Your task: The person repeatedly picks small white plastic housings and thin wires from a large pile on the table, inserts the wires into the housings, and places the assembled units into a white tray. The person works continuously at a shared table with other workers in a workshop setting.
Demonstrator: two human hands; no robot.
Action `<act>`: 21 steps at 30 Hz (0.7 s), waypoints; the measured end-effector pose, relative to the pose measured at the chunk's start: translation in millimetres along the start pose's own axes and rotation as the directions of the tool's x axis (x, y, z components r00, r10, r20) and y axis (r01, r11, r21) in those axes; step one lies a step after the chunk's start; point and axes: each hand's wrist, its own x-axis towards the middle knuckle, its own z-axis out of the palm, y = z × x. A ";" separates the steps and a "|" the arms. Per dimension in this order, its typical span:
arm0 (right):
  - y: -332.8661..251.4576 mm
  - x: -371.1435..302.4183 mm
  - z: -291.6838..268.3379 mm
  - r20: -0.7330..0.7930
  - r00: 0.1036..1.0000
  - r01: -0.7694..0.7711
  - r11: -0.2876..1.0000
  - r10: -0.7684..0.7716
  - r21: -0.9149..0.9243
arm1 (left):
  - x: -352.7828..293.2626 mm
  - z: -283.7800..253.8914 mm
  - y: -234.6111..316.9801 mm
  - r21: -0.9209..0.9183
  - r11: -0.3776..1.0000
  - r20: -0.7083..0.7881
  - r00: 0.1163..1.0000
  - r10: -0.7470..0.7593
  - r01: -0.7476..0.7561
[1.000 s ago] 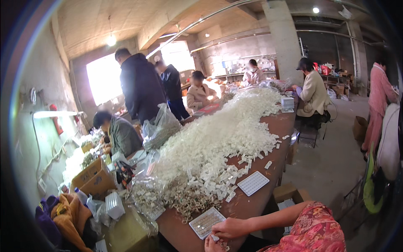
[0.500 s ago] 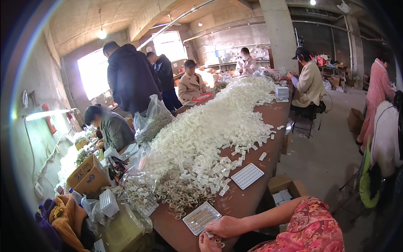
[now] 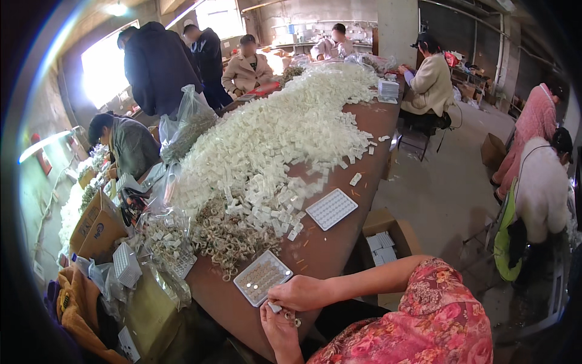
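Observation:
My left hand [image 3: 280,331] is at the table's near edge, fingers closed on a small white piece [image 3: 274,307]. Against its fingers are a few small beige rings [image 3: 297,321]. My right hand [image 3: 296,292] pinches at the same white piece from above, its fingertips partly hidden. Just beyond both hands lies a white tray [image 3: 247,295] holding rows of small round tan pieces, a few of them shiny. Next to that tray is a heap of beige rings [image 3: 219,238]. A second white tray [image 3: 331,209] with rows of small pockets lies farther right.
A large pile of small clear-white pieces [image 3: 260,145] covers much of the brown table [image 3: 357,182]. Plastic bags [image 3: 182,124] and a cardboard box [image 3: 97,224] stand at left. An open carton [image 3: 400,233] sits below the right edge. Several people work around the room.
The view has tilted down and shifted, so the table and trays sit differently in the picture. More of my left hand shows. Both hands stay together at the white piece.

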 end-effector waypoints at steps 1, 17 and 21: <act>-1.1 1.5 -1.8 0.006 1.000 0.014 1.000 -0.014 -0.007 | -0.4 0.8 0.8 0.017 0.999 -0.032 0.999 -0.031 0.031; -4.1 5.0 -8.0 0.057 0.998 0.022 0.998 -0.018 -0.062 | -0.6 4.1 3.8 0.018 0.999 -0.016 0.999 -0.030 0.030; -5.3 6.0 -9.9 0.056 0.998 0.025 0.998 -0.021 -0.063 | 0.3 4.3 3.6 -0.003 0.999 -0.013 0.999 -0.032 0.032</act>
